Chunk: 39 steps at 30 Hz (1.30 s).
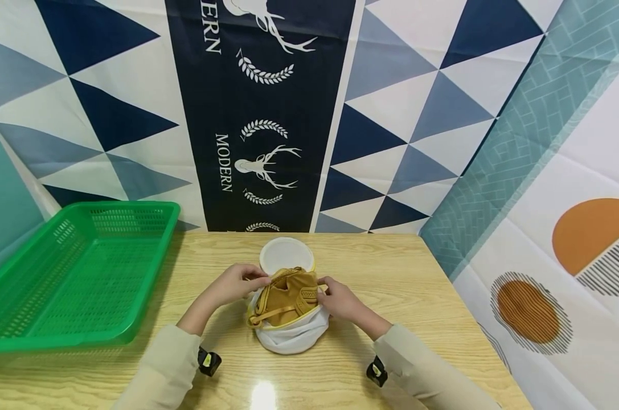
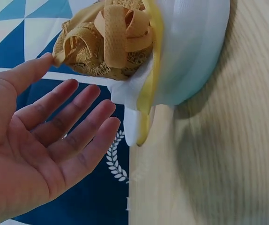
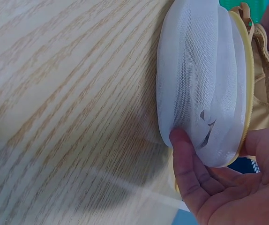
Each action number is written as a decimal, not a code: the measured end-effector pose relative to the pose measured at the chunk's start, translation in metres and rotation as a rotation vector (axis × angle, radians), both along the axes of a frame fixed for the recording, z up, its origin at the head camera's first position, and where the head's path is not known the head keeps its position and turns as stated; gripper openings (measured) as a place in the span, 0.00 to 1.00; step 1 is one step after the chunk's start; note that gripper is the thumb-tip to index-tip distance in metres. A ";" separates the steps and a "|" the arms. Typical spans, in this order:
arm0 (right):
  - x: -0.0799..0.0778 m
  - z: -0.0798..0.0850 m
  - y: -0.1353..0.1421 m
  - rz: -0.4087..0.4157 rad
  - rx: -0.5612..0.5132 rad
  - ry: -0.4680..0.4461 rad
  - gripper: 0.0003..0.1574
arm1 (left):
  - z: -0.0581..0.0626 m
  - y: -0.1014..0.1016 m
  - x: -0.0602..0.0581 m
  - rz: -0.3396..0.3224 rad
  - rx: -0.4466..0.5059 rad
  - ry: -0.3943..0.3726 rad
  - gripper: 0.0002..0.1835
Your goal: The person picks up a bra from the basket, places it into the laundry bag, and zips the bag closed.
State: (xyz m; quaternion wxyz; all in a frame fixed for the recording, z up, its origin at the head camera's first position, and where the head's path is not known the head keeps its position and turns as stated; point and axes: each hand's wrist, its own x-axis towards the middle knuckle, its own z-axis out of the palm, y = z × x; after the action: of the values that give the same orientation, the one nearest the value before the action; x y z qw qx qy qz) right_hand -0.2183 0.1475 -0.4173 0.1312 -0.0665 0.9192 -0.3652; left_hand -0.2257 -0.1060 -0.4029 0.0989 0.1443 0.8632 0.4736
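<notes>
On my left a green basket [image 1: 99, 273] sits on the worktop [image 1: 391, 273], well apart from my left grip [image 1: 237, 283], its fingers spread, thumb touching the mustard garment [image 1: 283, 299] rising from the unzipped white mesh bag [image 1: 296, 337]; my right grip [image 1: 338, 299] pinches the bag's side, wood stretching beyond.

Triangle-patterned cloth [image 1: 268, 105] hangs — beyond a wooden table [image 1: 386, 285].
</notes>
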 end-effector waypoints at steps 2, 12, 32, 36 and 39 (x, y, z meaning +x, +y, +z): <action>0.000 0.000 0.000 -0.007 -0.014 -0.011 0.23 | -0.001 -0.002 0.002 0.018 0.013 -0.014 0.16; 0.000 0.002 0.000 -0.029 -0.021 -0.006 0.24 | -0.010 -0.015 0.015 0.129 0.120 -0.188 0.23; 0.003 0.000 0.003 -0.015 -0.090 0.023 0.25 | -0.026 -0.020 0.026 0.089 0.239 -0.305 0.28; 0.002 -0.001 0.004 0.003 -0.097 0.041 0.22 | -0.030 -0.017 0.029 0.076 0.257 -0.321 0.27; 0.001 -0.001 0.004 0.014 -0.098 0.047 0.20 | -0.032 -0.015 0.030 0.081 0.272 -0.317 0.28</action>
State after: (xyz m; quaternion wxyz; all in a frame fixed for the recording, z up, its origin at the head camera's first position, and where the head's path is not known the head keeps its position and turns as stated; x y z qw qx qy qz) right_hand -0.2168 0.1520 -0.4187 0.1088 -0.0880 0.9025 -0.4074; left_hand -0.1956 -0.1215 -0.4351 0.1941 0.0449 0.7701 0.6060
